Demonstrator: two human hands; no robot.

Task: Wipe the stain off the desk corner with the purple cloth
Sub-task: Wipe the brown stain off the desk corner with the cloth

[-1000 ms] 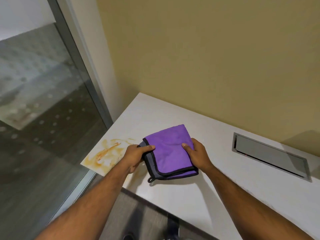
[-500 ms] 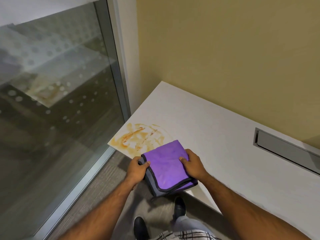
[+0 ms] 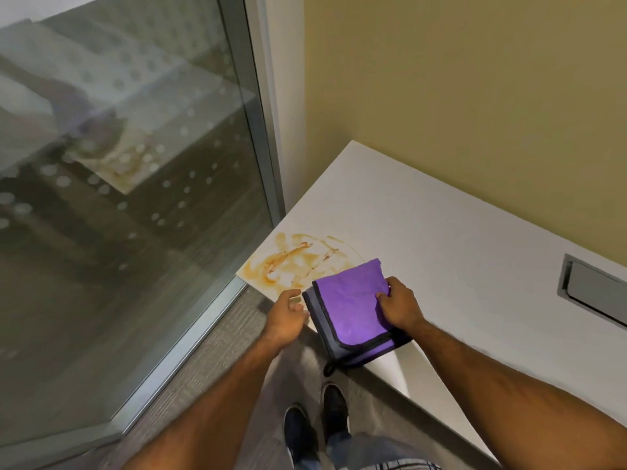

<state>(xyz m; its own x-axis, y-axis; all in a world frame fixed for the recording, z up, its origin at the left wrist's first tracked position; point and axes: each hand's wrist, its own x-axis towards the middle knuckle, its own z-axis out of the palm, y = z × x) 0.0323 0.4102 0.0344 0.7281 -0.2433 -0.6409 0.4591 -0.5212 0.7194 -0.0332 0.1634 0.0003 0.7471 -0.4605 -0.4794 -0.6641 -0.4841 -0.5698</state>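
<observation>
An orange-brown smeared stain [image 3: 291, 261] covers the near left corner of the white desk [image 3: 441, 239]. Just right of it lies the folded purple cloth [image 3: 351, 308], dark-edged, its lower part hanging over the desk's front edge. My right hand [image 3: 398, 305] grips the cloth's right side, thumb on top. My left hand [image 3: 286, 315] hovers beside the cloth's left edge, off the cloth, with its fingers loosely curled and nothing in them.
A glass wall with a metal frame [image 3: 261, 157] stands close to the desk's left side. A yellow wall [image 3: 475, 96] runs behind the desk. A metal cable hatch [image 3: 593, 293] is set into the desktop at right. My shoes [image 3: 315, 425] stand on grey floor below.
My left hand has let go of the cloth's left edge and drawn slightly away. The right hand still holds the cloth, now beside the uncovered stain.
</observation>
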